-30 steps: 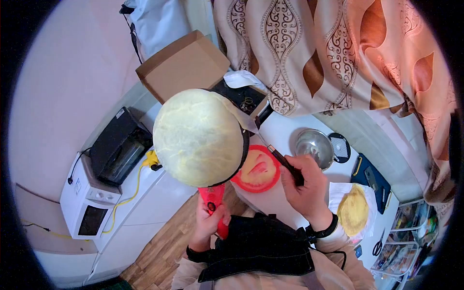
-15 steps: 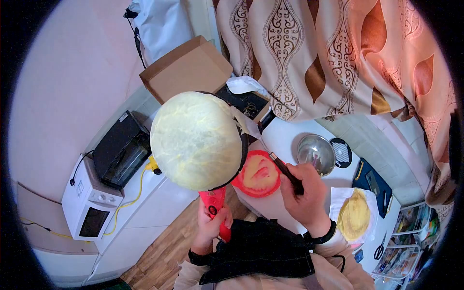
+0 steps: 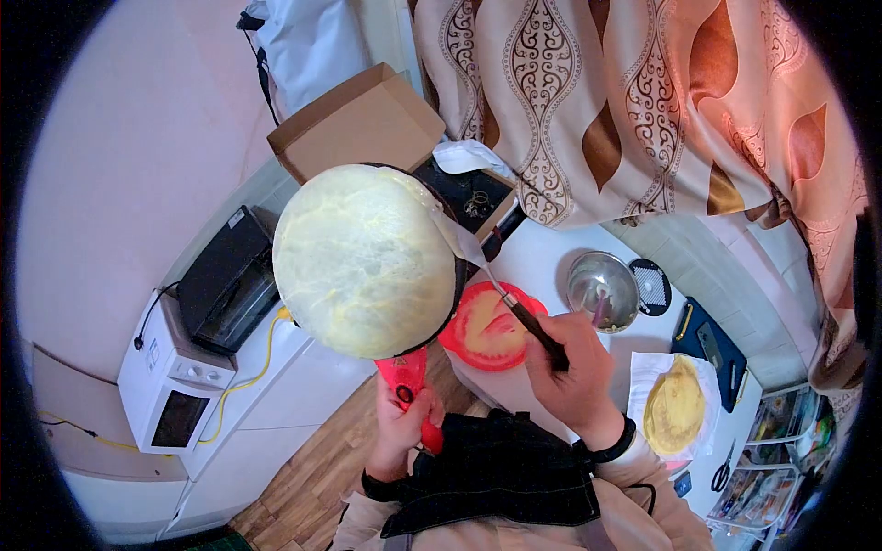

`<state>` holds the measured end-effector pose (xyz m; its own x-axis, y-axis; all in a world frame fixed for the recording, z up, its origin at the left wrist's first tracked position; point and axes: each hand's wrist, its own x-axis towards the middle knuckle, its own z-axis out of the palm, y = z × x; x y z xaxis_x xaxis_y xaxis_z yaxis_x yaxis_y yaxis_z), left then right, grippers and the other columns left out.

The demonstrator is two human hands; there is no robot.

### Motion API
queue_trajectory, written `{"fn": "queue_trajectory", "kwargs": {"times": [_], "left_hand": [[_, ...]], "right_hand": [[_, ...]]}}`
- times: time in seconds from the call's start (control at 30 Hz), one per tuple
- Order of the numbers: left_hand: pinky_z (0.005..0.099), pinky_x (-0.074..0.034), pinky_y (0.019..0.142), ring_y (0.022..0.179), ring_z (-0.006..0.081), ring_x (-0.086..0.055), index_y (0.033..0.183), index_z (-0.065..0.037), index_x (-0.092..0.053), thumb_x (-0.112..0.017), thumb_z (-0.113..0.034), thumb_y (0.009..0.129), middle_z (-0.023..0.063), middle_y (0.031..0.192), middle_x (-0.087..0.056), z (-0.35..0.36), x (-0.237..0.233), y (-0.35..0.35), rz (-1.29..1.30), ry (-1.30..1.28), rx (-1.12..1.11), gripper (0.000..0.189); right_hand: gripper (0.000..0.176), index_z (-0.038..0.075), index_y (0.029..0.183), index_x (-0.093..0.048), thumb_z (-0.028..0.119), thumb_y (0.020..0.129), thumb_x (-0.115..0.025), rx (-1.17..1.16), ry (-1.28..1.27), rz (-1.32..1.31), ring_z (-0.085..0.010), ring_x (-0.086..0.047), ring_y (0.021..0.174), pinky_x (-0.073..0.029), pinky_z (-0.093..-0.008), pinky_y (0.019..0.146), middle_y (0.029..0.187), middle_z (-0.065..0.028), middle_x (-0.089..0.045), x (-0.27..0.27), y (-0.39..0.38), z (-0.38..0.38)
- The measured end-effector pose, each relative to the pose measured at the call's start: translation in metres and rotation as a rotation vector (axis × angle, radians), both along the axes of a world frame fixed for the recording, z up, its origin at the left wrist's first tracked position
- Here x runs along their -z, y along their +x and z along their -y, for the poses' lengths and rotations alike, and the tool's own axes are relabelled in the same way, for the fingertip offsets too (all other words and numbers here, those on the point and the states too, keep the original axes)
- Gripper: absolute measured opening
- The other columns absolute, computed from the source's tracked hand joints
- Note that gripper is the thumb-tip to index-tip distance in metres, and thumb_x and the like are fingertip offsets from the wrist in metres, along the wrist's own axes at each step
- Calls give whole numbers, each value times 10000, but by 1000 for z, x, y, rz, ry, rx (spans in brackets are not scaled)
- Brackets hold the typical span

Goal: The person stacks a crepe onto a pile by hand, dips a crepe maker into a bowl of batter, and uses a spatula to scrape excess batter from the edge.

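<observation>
A round crepe pan with a red handle (image 3: 401, 375) is held up by my left hand (image 3: 407, 419), which is wrapped round the handle. A thin pale crepe (image 3: 363, 266) covers the pan's face. My right hand (image 3: 575, 375) grips the dark handle of a metal spatula (image 3: 466, 243); its blade lies against the crepe's right edge. Below the spatula, a red dish (image 3: 482, 344) with pale yellow batter sits on the white table. Right of my right hand, several finished crepes (image 3: 675, 404) lie stacked on white paper.
A steel bowl (image 3: 604, 289) and a black round grater-like disc (image 3: 650, 286) stand farther back on the table (image 3: 542, 253). Scissors (image 3: 722, 473) lie at its right. An open cardboard box (image 3: 358, 124) is behind the pan. At left are a white microwave (image 3: 175, 386) and a black oven (image 3: 230, 280).
The pan with its crepe has shifted slightly left and up. The spatula blade has moved a little left along with it, staying at the crepe's right edge.
</observation>
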<state>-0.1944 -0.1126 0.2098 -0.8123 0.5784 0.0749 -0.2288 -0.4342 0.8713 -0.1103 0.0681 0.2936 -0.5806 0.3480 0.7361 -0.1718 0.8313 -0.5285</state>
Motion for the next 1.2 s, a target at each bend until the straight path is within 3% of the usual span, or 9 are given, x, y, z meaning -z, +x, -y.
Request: {"fn": "queue_trajectory", "kwargs": {"times": [0.1, 0.17, 0.6, 0.67, 0.73, 0.8, 0.9, 1.07, 1.2], "left_hand": [[286, -412, 405, 440, 172, -477, 1180, -73, -265, -401, 97, 783, 95, 615, -466, 1, -2, 0, -24, -41, -16, 453], [283, -413, 406, 440, 171, -478, 1167, -71, -272, -394, 105, 775, 96, 617, -468, 0, -3, 1, -27, 12, 2, 446], [283, -406, 395, 430, 169, -474, 1169, -66, -257, -385, 109, 770, 89, 613, -463, 1, 2, -2, -51, -77, -58, 454], [277, -406, 393, 425, 165, -472, 1155, -58, -260, -391, 105, 770, 86, 608, -459, 3, 10, -6, -45, -72, -87, 438], [274, -406, 391, 429, 158, -473, 1110, -53, -279, -425, 78, 794, 81, 619, -462, 7, 16, -11, -39, -123, -101, 372], [276, -409, 394, 437, 152, -472, 1059, -55, -297, -456, 43, 819, 81, 641, -466, 11, 20, -13, -110, -139, -159, 304], [277, -415, 399, 449, 149, -469, 1032, -63, -304, -473, 21, 830, 83, 662, -466, 13, 18, -13, -56, -95, -129, 277], [281, -421, 406, 452, 150, -468, 1045, -64, -300, -462, 32, 828, 83, 665, -465, 15, 22, -8, -37, -103, -135, 287], [284, -425, 412, 457, 154, -477, 1056, -64, -299, -459, 35, 828, 86, 670, -470, 17, 21, 2, -42, -137, -125, 296]], "right_hand": [[220, 4, 921, -544, -12, 718, -627, -19, -9, -22, -203, -529, 604, -418, -270, 535, 729, -124, -546, 3, 0, 0], [272, -10, 956, -526, 31, 709, -632, -21, -12, 32, -328, -572, 717, -487, -360, 622, 826, -172, -562, 2, 2, 0], [225, 20, 939, -547, 32, 726, -617, 76, -73, 12, -283, -562, 639, -457, -323, 576, 758, -143, -555, 6, 11, -15], [181, 24, 911, -556, 29, 736, -603, 125, -110, 34, -276, -544, 597, -434, -309, 549, 726, -138, -551, 25, 14, -31], [128, 25, 871, -565, 56, 751, -595, 121, -173, 266, -299, -550, 613, -438, -344, 553, 722, -148, -552, 62, 13, -54], [153, 27, 895, -560, 103, 763, -575, 90, -299, 508, -333, -570, 695, -452, -375, 595, 784, -155, -581, 127, 11, -79], [149, 23, 895, -540, 91, 770, -583, 194, -191, 539, -289, -575, 643, -451, -350, 559, 762, -144, -568, 211, 12, -96], [188, 56, 947, -495, 131, 778, -533, 353, -100, 767, -343, -579, 734, -477, -418, 615, 870, -149, -575, 275, 9, -97], [222, 72, 975, -487, 117, 763, -535, 244, -55, 736, -341, -577, 760, -480, -415, 634, 922, -145, -565, 292, 4, -85]]}}
